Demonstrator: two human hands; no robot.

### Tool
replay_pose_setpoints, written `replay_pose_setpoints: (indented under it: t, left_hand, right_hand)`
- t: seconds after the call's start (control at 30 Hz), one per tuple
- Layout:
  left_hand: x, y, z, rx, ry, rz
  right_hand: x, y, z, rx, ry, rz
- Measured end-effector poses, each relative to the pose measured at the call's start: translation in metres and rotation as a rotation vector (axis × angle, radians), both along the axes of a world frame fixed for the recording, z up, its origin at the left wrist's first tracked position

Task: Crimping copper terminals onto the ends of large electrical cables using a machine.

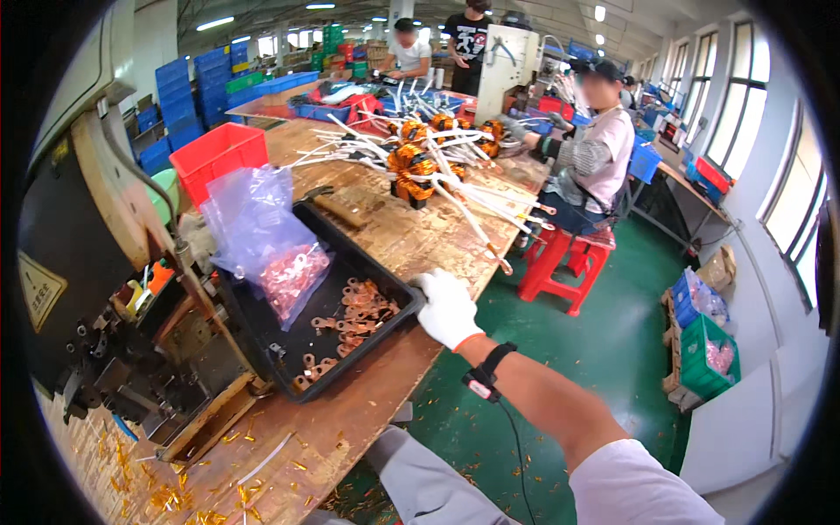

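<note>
My right hand [448, 308], in a white glove with an orange cuff, is at the right corner of a black tray [248, 317], its fingers bent over the rim. Loose copper cable lugs [357, 308] lie in the tray's right part and along its front edge. A clear plastic bag [252, 219] holding more copper lugs rests across the tray's back left side. My left hand does not show.
Left of the tray stands a dark press machine [140, 385]. Copper-wound coils [411, 171] with white leads lie farther back, near a hammer [337, 207] and a red bin [219, 157]. A co-worker [599, 149] sits on a red stool [569, 267] at right.
</note>
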State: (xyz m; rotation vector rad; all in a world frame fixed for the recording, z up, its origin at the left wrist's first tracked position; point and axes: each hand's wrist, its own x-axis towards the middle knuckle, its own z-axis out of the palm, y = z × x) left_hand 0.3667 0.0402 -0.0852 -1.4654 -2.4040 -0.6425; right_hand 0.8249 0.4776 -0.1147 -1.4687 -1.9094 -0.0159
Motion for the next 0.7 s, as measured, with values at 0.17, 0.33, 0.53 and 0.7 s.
replay_pose_setpoints:
  t: [0.17, 0.33, 0.53, 0.7]
  left_hand:
    - [0.0036, 0.0033, 0.0004, 0.009, -0.009, 0.012]
    - [0.0027, 0.0033, -0.0022, 0.014, -0.035, 0.022]
    - [-0.0019, -0.0005, -0.0037, 0.013, 0.032, 0.008]
    - [-0.001, 0.0019, -0.0054, 0.004, 0.024, 0.025]
  right_hand:
    - [0.0019, 0.0008, -0.0013, 0.061, 0.016, 0.017]
    - [0.0039, 0.0003, -0.0016, 0.034, 0.009, -0.001]
    - [0.0035, 0.0006, -0.0036, 0.046, 0.019, 0.02]
    - [0.0047, 0.0026, -0.0066, 0.058, 0.014, 0.014]
